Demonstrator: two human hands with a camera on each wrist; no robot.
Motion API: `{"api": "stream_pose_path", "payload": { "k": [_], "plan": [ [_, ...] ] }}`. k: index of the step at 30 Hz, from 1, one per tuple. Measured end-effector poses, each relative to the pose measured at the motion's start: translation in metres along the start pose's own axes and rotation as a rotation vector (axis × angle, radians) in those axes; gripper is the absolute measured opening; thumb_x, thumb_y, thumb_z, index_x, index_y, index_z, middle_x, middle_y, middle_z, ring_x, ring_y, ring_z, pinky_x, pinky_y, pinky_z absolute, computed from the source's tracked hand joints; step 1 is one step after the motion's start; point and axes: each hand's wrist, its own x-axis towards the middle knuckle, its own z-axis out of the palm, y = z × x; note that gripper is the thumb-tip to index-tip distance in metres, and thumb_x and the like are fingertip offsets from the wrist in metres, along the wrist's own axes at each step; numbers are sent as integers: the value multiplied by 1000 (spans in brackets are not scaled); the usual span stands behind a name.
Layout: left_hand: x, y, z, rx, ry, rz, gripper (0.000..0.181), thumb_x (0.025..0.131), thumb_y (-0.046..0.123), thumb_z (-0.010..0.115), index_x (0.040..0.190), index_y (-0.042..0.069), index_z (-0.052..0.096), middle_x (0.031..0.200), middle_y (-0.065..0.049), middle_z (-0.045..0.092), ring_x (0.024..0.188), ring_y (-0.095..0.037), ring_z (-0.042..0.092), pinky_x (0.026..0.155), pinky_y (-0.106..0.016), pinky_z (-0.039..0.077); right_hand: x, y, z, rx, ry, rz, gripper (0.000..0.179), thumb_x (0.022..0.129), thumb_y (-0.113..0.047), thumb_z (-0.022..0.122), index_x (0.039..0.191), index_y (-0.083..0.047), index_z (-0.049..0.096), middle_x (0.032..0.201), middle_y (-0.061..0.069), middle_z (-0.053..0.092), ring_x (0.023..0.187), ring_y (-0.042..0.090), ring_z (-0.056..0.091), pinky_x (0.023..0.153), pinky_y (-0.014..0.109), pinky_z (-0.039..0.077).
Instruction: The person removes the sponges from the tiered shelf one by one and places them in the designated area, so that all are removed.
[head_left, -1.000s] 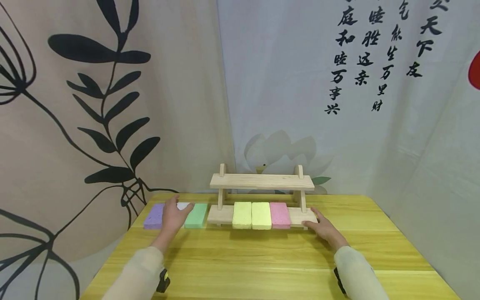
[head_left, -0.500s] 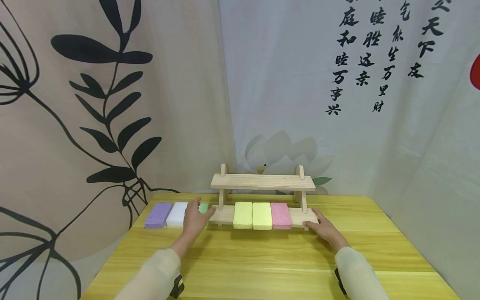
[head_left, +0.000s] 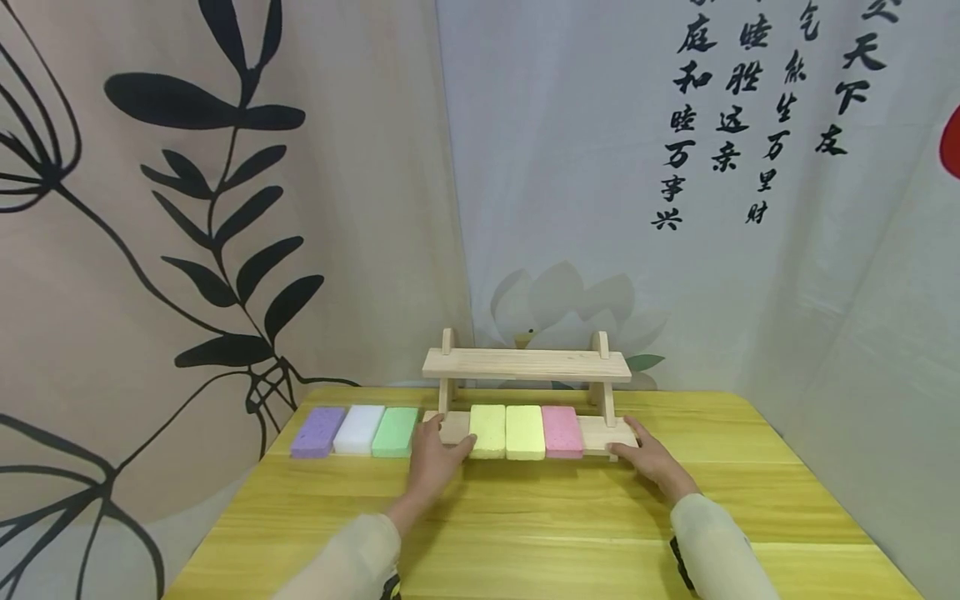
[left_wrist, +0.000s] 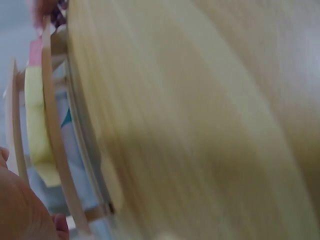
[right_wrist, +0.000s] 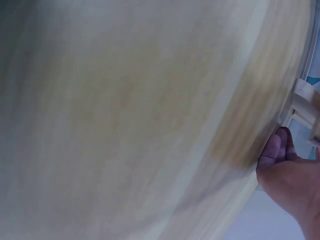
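A two-tier wooden shelf [head_left: 525, 364] stands at the back of the table. Two yellow sponges [head_left: 487, 432] and a pink sponge [head_left: 562, 432] lie side by side on its lower board [head_left: 454, 427]. My left hand [head_left: 435, 462] is at the board's left end, thumb and fingers spread, the thumb tip right at the left yellow sponge. In the left wrist view the left hand [left_wrist: 22, 212] shows beside the shelf. My right hand [head_left: 652, 460] grips the lower board's right end, thumb at the front edge; its fingers [right_wrist: 277, 145] curl in the right wrist view.
Purple [head_left: 318, 432], white [head_left: 359, 430] and green [head_left: 394, 432] sponges lie in a row on the wooden table [head_left: 570, 525], left of the shelf. Behind hangs a cloth [head_left: 375, 208] printed with leaves and characters.
My left hand has moved right, from over the white and green sponges to the shelf's left end, uncovering those sponges. The right hand has stayed at the shelf's right end.
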Motion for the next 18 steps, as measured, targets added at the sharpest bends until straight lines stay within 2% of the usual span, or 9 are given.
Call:
{"api": "stream_pose_path", "payload": {
  "k": [8,14,18],
  "plan": [
    [-15,9,25,32,23,-11,81,83,40,79,141,-4,44,132,-23,46,119,-39,48,97,-52,46,1,0,1,-2,-5,5,96,94,-44,64,159,-7,4,153,39,19,136,52,30,109,63,28],
    [-19,11,39,91,50,-20,84,79,43,82,139,-4,47,126,-20,49,109,-33,53,89,-46,51,0,0,1,14,-7,12,93,95,-42,65,159,-7,5,153,39,19,136,52,30,109,63,28],
    [-21,13,44,96,61,-18,86,77,42,84,138,-5,47,124,-20,48,106,-31,53,87,-44,51,-1,-1,1,4,-6,13,92,96,-40,65,159,-7,6,153,38,19,137,52,29,109,63,28]
  ]
}}
